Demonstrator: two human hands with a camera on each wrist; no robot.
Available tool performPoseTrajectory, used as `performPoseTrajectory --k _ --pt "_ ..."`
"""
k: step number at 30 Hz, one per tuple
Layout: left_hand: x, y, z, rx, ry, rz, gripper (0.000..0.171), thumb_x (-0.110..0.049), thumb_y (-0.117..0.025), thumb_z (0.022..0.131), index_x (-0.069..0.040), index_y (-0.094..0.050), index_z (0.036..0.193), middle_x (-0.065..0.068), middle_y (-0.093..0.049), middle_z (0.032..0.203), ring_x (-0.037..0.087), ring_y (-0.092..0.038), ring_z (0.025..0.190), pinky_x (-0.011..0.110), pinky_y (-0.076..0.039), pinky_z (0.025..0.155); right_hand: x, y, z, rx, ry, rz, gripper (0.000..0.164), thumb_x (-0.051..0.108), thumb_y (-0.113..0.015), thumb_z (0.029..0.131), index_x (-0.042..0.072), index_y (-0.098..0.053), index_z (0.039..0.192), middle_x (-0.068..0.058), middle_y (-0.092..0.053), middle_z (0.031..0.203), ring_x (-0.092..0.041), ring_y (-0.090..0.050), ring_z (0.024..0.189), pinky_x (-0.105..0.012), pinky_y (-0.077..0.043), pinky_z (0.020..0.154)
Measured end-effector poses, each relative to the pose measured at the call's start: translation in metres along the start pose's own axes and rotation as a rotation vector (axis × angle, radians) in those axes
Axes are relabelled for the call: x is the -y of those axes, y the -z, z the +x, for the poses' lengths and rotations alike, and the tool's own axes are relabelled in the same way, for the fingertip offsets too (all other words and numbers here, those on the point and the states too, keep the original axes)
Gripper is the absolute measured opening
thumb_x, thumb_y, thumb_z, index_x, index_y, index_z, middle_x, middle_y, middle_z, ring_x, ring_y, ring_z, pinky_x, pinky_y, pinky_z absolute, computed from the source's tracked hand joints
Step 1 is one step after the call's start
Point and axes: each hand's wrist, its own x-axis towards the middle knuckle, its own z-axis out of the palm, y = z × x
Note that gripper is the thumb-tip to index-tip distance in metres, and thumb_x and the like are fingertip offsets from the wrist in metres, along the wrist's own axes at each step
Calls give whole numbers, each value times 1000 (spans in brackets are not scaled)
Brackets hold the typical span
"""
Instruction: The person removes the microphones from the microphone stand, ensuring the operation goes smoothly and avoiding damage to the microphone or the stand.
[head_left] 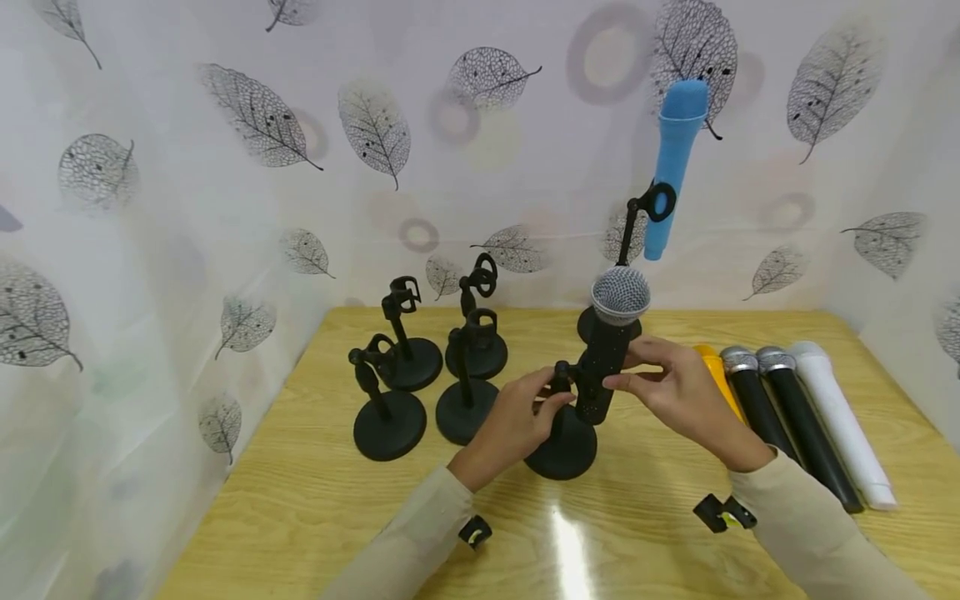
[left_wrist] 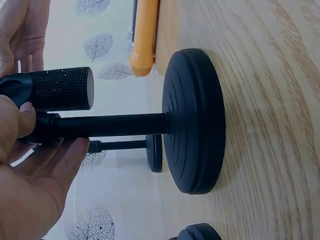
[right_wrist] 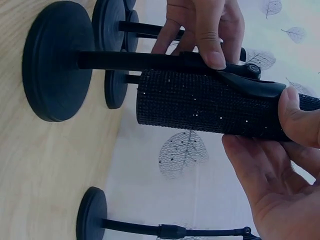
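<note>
A black microphone [head_left: 604,354] with a silver mesh head stands slightly tilted in the clip of a black desk stand [head_left: 564,454]. In the right wrist view its studded handle [right_wrist: 200,105] runs through the clip [right_wrist: 255,86]. My left hand [head_left: 512,417] holds the stand near its top joint, thumb and fingers on either side of the post. From the right, my right hand [head_left: 690,396] pinches the microphone's handle between thumb and fingers. The stand's round base [left_wrist: 195,120] rests on the wooden table.
Behind, a blue microphone [head_left: 677,142] sits in another stand [head_left: 626,237]. Several black stands with clips [head_left: 390,425] are grouped at the left. On the right lie an orange microphone [head_left: 718,379], two black ones [head_left: 806,425] and a white one [head_left: 843,425]. A leaf-patterned curtain [head_left: 420,167] backs the table.
</note>
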Motion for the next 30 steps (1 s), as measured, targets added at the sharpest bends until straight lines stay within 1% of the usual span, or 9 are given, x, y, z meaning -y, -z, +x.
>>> performPoseTrajectory --k 5,9,12,15,18,21,23,28,30 --pt "0 -1 -1 3 -8 -8 24 -24 -57 105 -7 -65 121 5 -69 116 10 -67 109 19 -56 85 10 4 1 4 -6 -38 18 -5 -77 86 4 -63 82 -6 -55 84 -15 -61 81 -23 -61 74" --pt "-1 0 -1 4 -24 -14 25 -24 -57 105 -7 -64 121 7 -69 117 11 -67 109 18 -56 84 10 7 2 19 -12 -43 13 -1 -77 88 5 -72 97 -5 -64 96 -11 -66 91 -23 -60 78" --pt "-2 1 -1 -3 -31 -6 24 -23 -57 105 -7 -64 121 9 -68 118 12 -67 110 18 -56 84 5 8 1 46 -17 6 28 0 -76 89 7 -72 116 -4 -68 110 -8 -67 101 -23 -59 83" --pt "-2 2 -1 -9 -33 -3 23 -22 -57 105 -7 -63 121 11 -68 119 13 -67 110 18 -56 84 -1 5 2 61 -4 60 33 -4 -76 88 4 -71 120 -6 -67 115 -9 -66 105 -25 -58 85" --pt "-2 3 -2 -10 -28 -4 21 -22 -57 105 -8 -64 120 11 -68 119 13 -67 111 19 -56 85 -4 1 2 46 18 77 29 -9 -75 86 0 -73 114 -6 -65 108 -10 -65 101 -27 -60 82" --pt "-1 3 -2 -8 -25 -2 21 -22 -57 105 -9 -64 120 11 -69 119 13 -67 111 19 -56 85 -3 -1 3 26 25 91 15 -13 -74 85 -3 -69 93 -7 -57 92 -14 -64 93 -28 -61 78" --pt "0 3 -1 -5 -24 2 23 -23 -57 105 -8 -64 120 10 -69 118 13 -67 110 19 -56 85 -1 0 4 25 21 85 17 -13 -74 85 -1 -62 85 -8 -49 86 -16 -61 88 -29 -61 77" --pt "1 2 -1 0 -26 14 27 -26 -56 105 -7 -64 123 7 -68 119 12 -67 111 18 -56 85 5 4 5 23 9 10 15 -9 -75 86 2 -65 88 -7 -50 85 -15 -57 83 -24 -61 76" --pt "2 1 -1 -2 -27 16 28 -27 -56 105 -8 -64 123 7 -68 119 12 -67 110 18 -56 85 7 5 5 24 3 -3 13 -8 -75 87 1 -70 95 -5 -55 89 -13 -59 87 -23 -60 77"
